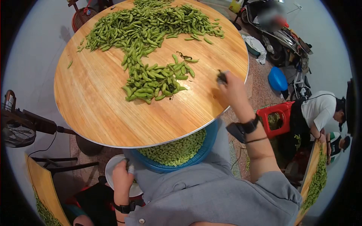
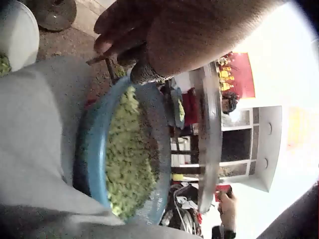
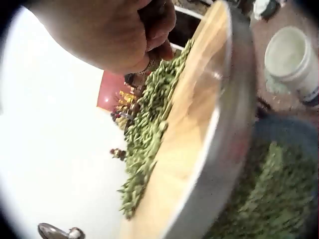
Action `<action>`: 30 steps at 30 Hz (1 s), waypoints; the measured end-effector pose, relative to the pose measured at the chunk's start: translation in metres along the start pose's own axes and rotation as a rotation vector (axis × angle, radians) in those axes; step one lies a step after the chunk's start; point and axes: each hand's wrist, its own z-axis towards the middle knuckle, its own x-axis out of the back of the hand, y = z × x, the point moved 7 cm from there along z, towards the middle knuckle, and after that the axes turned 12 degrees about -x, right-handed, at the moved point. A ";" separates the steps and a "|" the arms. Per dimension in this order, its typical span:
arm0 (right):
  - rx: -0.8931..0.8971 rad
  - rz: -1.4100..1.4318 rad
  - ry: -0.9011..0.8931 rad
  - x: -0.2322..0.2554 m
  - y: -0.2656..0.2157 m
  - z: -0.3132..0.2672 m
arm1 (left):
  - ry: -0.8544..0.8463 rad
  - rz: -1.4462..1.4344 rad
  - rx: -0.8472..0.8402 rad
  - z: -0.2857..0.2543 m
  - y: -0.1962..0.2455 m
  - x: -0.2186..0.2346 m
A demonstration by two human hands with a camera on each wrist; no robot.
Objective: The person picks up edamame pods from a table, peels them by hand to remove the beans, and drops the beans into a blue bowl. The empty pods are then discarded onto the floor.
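My right hand (image 1: pixel 233 90) is raised over the right side of the round wooden table (image 1: pixel 94 109). Its curled fingers hold a small, dark, withered-looking clump (image 1: pixel 221 78), blurred in the head view. On the table lies a pile of green soybean pods (image 1: pixel 151 77), trailing back to a larger heap. My left hand (image 1: pixel 122 177) hangs low over a white bucket (image 1: pixel 110 171), its fingers loosely bent and nothing plain between them. One digit wears a grey wrap (image 1: pixel 131 168). In my lap a blue basin (image 1: pixel 211 141) holds shelled green beans (image 1: pixel 175 150), partly hidden under the table edge.
A dark shrivelled scrap (image 1: pixel 183 56) lies beside the pods. Right of the table are a red stool (image 1: pixel 264 120), a blue plastic basin (image 1: pixel 278 79), a parked motorbike (image 1: pixel 279 41) and a bent-over person (image 1: pixel 320 109). A fan (image 1: pixel 17 130) stands at left.
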 end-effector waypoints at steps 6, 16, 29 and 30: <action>0.049 0.092 -0.041 -0.068 -0.044 0.027 | -0.080 -0.095 -0.145 0.020 0.061 0.002; 0.046 0.478 -0.205 -0.010 -0.062 -0.062 | -0.232 -0.875 -0.318 0.070 0.170 -0.013; 0.177 0.715 -0.865 -0.037 -0.089 -0.157 | -0.149 -1.300 0.007 0.067 0.149 -0.041; 0.156 0.696 -0.940 -0.043 -0.088 -0.162 | -0.145 -1.293 -0.004 0.066 0.149 -0.041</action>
